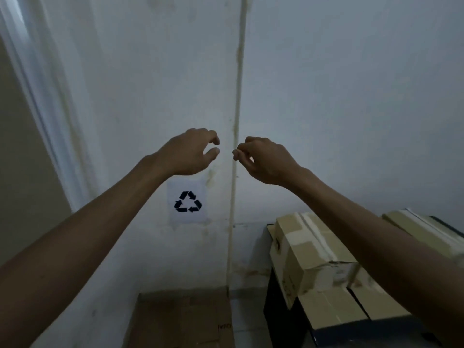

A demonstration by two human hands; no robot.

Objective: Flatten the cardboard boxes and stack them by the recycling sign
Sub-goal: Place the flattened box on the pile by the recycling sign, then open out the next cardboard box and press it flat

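Both hands (190, 153) raised (empty)

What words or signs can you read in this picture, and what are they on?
Recycling symbol, three black chasing arrows, no words: on the white paper sign on the wall.
Reddish print on the flat cardboard on the floor: too blurred to read.
Taped cardboard boxes on the right: a dark mark on one, unreadable.
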